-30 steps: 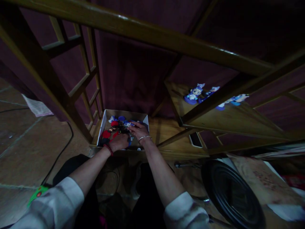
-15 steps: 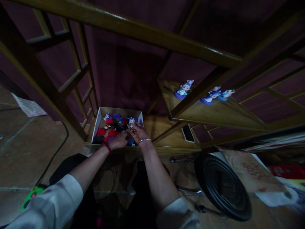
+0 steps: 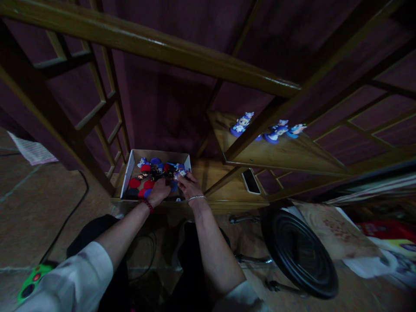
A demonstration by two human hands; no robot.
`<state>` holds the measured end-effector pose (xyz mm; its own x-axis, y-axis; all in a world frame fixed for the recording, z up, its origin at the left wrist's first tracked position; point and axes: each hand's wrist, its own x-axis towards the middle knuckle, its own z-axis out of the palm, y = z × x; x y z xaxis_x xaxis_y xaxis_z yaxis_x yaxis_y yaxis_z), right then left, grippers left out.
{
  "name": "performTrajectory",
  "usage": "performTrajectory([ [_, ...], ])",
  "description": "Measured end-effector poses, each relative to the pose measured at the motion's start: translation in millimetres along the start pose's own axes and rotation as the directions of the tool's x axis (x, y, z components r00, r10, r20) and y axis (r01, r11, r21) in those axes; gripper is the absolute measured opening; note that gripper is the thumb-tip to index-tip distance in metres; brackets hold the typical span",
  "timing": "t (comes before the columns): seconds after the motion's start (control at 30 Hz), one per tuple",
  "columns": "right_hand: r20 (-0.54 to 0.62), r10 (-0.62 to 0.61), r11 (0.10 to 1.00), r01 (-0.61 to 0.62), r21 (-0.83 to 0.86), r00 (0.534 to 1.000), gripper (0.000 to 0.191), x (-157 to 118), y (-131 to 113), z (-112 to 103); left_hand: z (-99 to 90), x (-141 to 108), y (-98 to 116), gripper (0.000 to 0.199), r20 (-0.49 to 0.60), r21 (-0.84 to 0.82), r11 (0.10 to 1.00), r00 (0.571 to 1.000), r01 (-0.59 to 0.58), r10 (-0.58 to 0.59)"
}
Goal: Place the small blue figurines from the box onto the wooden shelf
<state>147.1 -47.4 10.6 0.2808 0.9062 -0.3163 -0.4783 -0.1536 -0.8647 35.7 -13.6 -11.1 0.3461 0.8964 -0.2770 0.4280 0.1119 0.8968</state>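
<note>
A shallow cardboard box [image 3: 128, 175] stands on the low wooden shelf, full of small figurines and round bases in red, blue and black. My right hand [image 3: 189, 185] is closed on a purple-and-white figurine [image 3: 180, 173] at the box's right side. My left hand [image 3: 159, 191] reaches into the middle of the box, close to black figurines [image 3: 157, 173]; its fingertips are hidden, so I cannot make out what it touches. Red round bases [image 3: 134, 183] lie left of that hand. Another purple-and-white figurine [image 3: 142, 162] rests in the box's back left corner.
On the raised shelf [image 3: 279, 157] to the right stand several purple and blue figurines [image 3: 242, 123]. A phone-like dark object with a white rim [image 3: 251, 181] lies on the lower shelf. A black round stool [image 3: 299, 253] is at the right. Wooden bars [image 3: 146, 41] cross overhead.
The view has shifted slightly. My right hand has tilted the figurine lower over the box. My left hand has drawn a little away from my right hand.
</note>
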Motion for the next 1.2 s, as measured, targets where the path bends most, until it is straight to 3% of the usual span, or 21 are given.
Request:
performTrajectory([
  [0.07,-0.059,-0.004,0.998,0.0,-0.068,0.998,0.038,2.2,1.4,-4.9,1.4,1.1,0.1,0.021,-0.005,-0.226,0.972,0.998,0.065,-0.068],
  [0.17,-0.12,-0.021,0.993,0.007,-0.118,0.993,0.039,5.2,2.3,-8.0,1.0,1.1,1.4,0.021,0.044,-0.538,0.834,0.992,0.122,-0.117],
  [0.33,-0.092,-0.101,0.974,0.08,-0.214,0.991,0.036,5.7,1.5,-4.5,-9.5,-1.8,6.2,0.018,0.099,-0.761,0.632,0.989,0.147,-0.11],
  [0.53,-0.014,-0.196,0.903,0.174,-0.393,0.981,0.032,9.7,5.6,-3.8,-24.7,-8.7,11.7,0.023,0.161,-0.827,0.534,0.984,0.175,-0.073],
  [0.73,-0.01,-0.243,0.837,0.204,-0.508,0.97,0.033,15.0,7.6,-2.8,-31.6,-14.6,12.6,0.027,0.18,-0.832,0.527,0.983,0.173,-0.038],
  [1.2,0.003,-0.189,0.86,0.168,-0.481,0.982,0.034,12.9,5.7,-6.5,-21.5,-13.9,8.6,0.016,0.277,-0.812,0.507,0.956,0.289,-0.102],
])
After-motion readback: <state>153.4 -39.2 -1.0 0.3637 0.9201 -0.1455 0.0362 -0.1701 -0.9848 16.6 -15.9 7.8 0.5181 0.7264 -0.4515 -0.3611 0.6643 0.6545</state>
